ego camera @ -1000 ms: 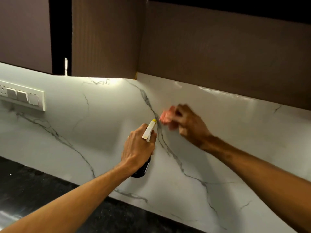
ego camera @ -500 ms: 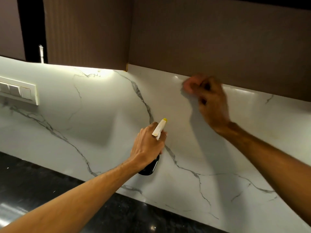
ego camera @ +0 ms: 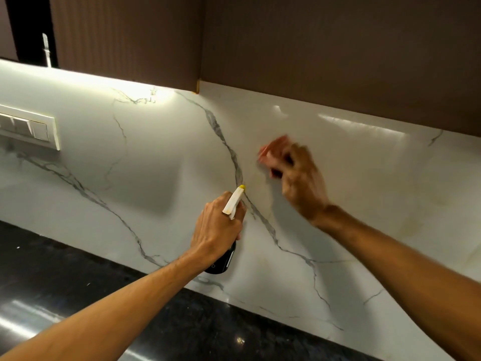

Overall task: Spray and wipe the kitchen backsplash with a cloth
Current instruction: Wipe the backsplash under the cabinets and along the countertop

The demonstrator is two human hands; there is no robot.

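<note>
Left hand (ego camera: 217, 227) fingers wrapped round spray bottle (ego camera: 226, 252), nozzle at marble backsplash (ego camera: 161, 162); blurred right hand (ego camera: 299, 178) fingers clutch pink cloth (ego camera: 273, 149) on it.

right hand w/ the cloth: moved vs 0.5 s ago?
Yes. The right hand with the pink cloth has dropped from just under the upper cabinet to the middle of the backsplash, nearer the dark vein.

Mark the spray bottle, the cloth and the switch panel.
spray bottle (ego camera: 233, 201): head view, on its white nozzle.
cloth (ego camera: 272, 151): head view, on the blurred pink part that shows.
switch panel (ego camera: 40, 131): head view, on its rightmost switch.
</note>
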